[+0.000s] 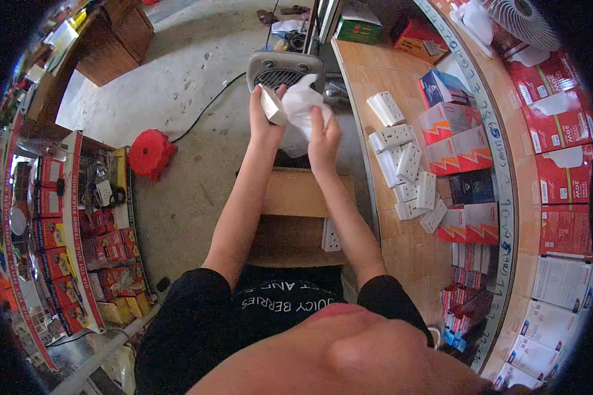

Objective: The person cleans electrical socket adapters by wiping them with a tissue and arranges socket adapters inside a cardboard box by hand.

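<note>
My left hand point(266, 122) is closed round a white power strip point(272, 105), which is tilted up at the top centre. Just to its right, my right hand point(325, 135) pinches a crumpled white cloth point(303, 104) close to the strip. Below my forearms lies an open cardboard box point(296, 192) with a white socket strip point(331, 235) standing at its right side. Several more white socket strips point(410, 161) are piled on the wooden counter point(392, 253) to the right.
A grey fan heater point(286, 64) stands on the floor beyond my hands. A red round object point(152, 155) and a black cable are on the left floor. Shelves of packets point(115, 247) line the left; red and white boxes point(458, 153) stand at the counter's right.
</note>
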### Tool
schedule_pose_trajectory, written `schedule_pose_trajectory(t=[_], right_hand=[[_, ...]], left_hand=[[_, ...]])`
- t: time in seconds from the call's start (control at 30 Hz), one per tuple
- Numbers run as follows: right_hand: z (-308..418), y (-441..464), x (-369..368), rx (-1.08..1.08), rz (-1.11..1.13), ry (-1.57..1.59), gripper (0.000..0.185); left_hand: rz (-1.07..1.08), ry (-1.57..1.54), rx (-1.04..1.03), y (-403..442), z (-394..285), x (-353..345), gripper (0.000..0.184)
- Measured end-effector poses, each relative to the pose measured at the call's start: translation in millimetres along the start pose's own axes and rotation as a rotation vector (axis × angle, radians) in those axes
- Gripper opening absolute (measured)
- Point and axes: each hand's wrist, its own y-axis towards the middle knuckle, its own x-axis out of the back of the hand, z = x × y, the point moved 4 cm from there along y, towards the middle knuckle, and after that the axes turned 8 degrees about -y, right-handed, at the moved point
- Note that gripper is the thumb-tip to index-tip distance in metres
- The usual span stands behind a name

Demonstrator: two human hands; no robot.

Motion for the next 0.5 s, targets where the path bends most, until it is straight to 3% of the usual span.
schedule_pose_trajectory(t=[0.07, 0.23, 0.3, 0.33, 0.4, 0.47, 0.5], right_hand=[[-8, 3, 6, 0.002, -0.101, 0.006, 0.031], [-17, 17, 26, 0.001, -0.384, 0.036, 0.034], [-16, 19, 25, 0.035, -0.408, 0.021, 0.03], [-12, 18, 20, 0.069, -0.287, -0.05, 0.028], [2, 13, 11, 0.09, 0.035, -0.236, 0.025], [3, 12, -7, 0.415, 0.089, -0.301, 0.03], [2, 12, -11, 0.522, 0.101, -0.365, 0.031]], left_hand=[[-0.229, -0.071, 0.045, -5, 1, 0, 0.036], [-0.09, 0.212, -0.031, -16, 5, -13, 0.049], [-0.045, 0.597, -0.068, -26, 10, -26, 0.049], [-0.093, 0.641, -0.058, -32, 16, -34, 0.054], [0.005, 0.85, -0.117, -30, 27, -20, 0.053], [0.066, 1.006, -0.151, -31, 31, -19, 0.052], [0.017, 0.837, -0.078, -18, 39, -2, 0.049]])
